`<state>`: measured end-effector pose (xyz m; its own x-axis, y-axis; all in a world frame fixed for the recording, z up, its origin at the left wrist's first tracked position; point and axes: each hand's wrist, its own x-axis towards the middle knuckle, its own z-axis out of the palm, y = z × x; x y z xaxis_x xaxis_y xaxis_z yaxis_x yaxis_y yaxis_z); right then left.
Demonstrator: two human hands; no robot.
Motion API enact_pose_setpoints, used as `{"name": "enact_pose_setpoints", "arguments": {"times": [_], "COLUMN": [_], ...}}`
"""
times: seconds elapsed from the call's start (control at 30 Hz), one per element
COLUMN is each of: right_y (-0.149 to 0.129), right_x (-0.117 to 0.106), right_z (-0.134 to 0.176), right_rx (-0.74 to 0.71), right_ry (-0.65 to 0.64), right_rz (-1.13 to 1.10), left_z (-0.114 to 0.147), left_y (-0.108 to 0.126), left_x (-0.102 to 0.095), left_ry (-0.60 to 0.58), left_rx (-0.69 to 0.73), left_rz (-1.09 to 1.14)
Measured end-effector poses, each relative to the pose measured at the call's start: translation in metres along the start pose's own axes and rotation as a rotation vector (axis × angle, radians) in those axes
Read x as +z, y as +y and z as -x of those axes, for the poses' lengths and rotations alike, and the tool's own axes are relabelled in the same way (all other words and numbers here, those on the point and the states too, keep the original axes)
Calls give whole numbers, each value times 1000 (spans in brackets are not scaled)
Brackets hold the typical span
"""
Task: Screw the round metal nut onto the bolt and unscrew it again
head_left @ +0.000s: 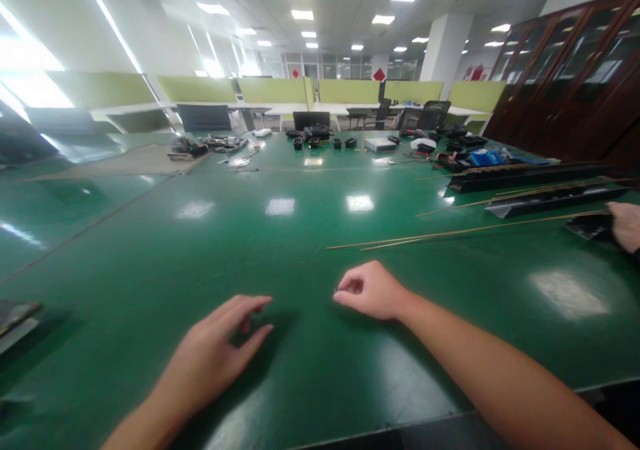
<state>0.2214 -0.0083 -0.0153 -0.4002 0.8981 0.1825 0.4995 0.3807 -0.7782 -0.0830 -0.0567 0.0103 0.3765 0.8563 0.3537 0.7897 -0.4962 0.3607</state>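
Note:
Just above the green tabletop (165, 257), my left hand (220, 343) is open, its thumb and fingers apart with nothing between them. To its right, my right hand (370, 290) is closed in a pinch. A tiny dark bit shows at its fingertips, too small to name. Beyond the right hand lie long thin brass-coloured rods (430, 236), reaching away to the right. A gap of bare tabletop separates my two hands.
Another person's hand (625, 227) rests on a dark object at the right edge. Black channel-shaped trays (555, 198) with more rods lie nearby. Small black parts, a white box (380, 145) and a blue item (487, 157) stand along the far side. A flat object (17, 323) sits at left.

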Motion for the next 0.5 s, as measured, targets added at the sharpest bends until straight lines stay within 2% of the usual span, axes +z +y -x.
{"name": "enact_pose_setpoints", "arguments": {"times": [0.07,0.17,0.23,0.4,0.5], "right_y": [-1,-1,-1,-3,-5], "right_x": [0,0,1,0,-1], "right_z": [1,2,2,2,3], "right_rx": [-21,-56,-73,-113,-111], "right_ry": [-35,-90,-112,-150,-187], "right_rz": [-16,-74,-94,-84,-121], "left_z": [-22,-51,-63,-69,-61], "left_y": [22,53,64,64,47], "left_x": [21,42,52,64,53], "left_ry": [-100,-147,-147,-110,-91], "left_rx": [157,324,403,455,410], "left_rz": [34,47,72,86,25]}}
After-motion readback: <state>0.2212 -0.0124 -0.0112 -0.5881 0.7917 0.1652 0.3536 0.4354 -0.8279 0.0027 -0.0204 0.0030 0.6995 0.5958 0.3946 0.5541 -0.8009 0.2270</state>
